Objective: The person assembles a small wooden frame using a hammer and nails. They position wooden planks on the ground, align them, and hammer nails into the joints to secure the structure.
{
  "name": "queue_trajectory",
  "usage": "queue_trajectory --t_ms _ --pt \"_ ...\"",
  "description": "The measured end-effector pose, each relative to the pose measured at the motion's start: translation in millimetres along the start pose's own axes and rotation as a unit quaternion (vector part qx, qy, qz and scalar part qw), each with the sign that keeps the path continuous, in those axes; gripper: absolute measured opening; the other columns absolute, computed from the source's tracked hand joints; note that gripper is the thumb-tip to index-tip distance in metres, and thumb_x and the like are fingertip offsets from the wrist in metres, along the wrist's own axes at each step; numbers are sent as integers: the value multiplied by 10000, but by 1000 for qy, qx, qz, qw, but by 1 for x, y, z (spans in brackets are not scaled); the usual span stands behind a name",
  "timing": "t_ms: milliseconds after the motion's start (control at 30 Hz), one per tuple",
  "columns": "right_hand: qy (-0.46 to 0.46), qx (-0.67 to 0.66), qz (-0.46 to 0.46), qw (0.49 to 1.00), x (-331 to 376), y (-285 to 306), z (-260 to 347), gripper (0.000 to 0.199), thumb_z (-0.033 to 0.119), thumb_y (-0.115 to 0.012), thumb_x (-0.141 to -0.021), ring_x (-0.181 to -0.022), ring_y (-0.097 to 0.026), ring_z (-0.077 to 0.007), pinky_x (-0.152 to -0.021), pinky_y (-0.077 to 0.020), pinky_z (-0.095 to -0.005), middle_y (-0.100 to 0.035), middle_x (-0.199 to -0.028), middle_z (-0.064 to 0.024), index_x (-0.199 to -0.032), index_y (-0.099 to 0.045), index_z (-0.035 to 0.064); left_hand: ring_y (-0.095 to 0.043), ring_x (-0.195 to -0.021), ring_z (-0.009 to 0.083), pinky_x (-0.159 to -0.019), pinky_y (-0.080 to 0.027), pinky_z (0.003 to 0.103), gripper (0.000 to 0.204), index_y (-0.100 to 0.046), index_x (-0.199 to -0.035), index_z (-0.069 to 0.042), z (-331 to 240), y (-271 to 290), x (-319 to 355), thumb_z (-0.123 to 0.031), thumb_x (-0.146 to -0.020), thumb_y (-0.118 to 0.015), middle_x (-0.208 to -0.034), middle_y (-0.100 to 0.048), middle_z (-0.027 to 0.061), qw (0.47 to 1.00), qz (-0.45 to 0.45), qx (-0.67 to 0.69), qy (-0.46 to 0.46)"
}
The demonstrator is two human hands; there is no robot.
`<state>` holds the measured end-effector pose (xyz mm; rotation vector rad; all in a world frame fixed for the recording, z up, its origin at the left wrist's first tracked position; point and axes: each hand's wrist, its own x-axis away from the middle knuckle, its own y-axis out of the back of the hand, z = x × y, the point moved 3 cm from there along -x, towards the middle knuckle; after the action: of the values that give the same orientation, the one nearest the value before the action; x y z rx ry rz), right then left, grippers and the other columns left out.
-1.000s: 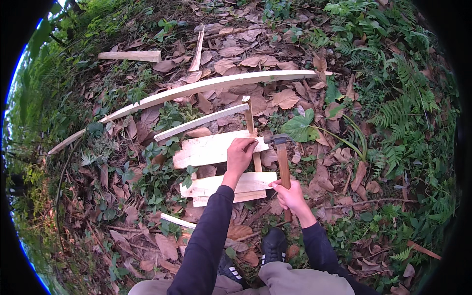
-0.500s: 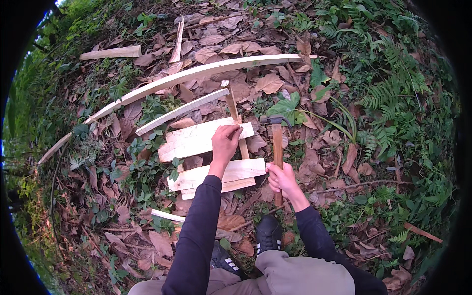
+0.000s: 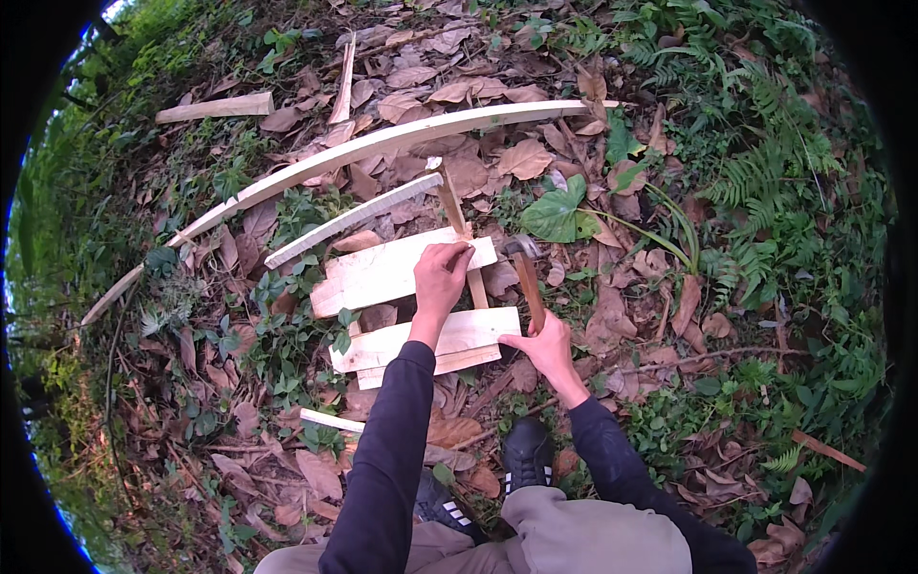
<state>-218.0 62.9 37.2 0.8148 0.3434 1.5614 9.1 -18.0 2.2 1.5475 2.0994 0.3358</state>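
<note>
Site: outdoors, woodland-like. Ground [image 3: 604, 346] strewn with brown dry leaves [image 3: 524, 160], thickest across middle. Ferns [image 3: 760, 182] crowd upper right edge of ground; low leafy plants [image 3: 289, 356] grow in patches toward left edge. Broad green leaf [image 3: 553, 210] right of centre. Thin twig [image 3: 712, 357] lies across leaves, lower right. Denser foliage [image 3: 57, 163] along far left edge, bright gaps near upper left corner. Boards [image 3: 375, 279] rest low over leaves and plants: ground serves as work surface.

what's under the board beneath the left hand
From under the board, a wooden strip emerges near the right end; brown leaves show along the near edge. What lies directly beneath is covered.
</note>
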Motion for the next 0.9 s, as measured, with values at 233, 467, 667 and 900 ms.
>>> queue_trajectory --t_ms 233,467,667,900 --pt "48 -74 19 996 -5 17 24 446 398 -629 -1035 -645 -677 -353 -613 -502 -441 -637 -693 -213 -1063 -602 -46 -666 -792 246 -726 -541 365 115 -779 -945 -37 -3 -2 -3 -112 -863 -809 -818 -724 90 1000 -7 23 -3" --pt "81 31 66 994 -13 30 47 325 297 -557 -1073 -766 -652 -513 -630 -483 -552 -642 -771 -293 -1037 -523 -25 -692 -846 264 -763 -556 378 129 -794 -936 -47 -1 -3 -3 -148 -858 -814 -860 -747 103 1000 -1 8 -1" --pt "167 37 49 984 -9 54 62 297 261 -564 -1074 -737 -651 -512 -608 -486 -544 -639 -762 -289 -1021 -518 -27 -701 -834 251 -761 -563 364 126 -806 -938 -51 1 -2 -1 -140 -850 -822 -864 -757 98 1000 -10 5 -18" --pt "176 102 74 976 -18 57 67 312 271 -560 -1077 -688 -642 -510 -574 -475 -552 -629 -706 -279 -1029 -511 -34 -699 -830 260 -759 -564 367 121 -803 -937 -50 -1 0 -1 -125 -844 -822 -868 -759 96 1000 -18 11 -23"
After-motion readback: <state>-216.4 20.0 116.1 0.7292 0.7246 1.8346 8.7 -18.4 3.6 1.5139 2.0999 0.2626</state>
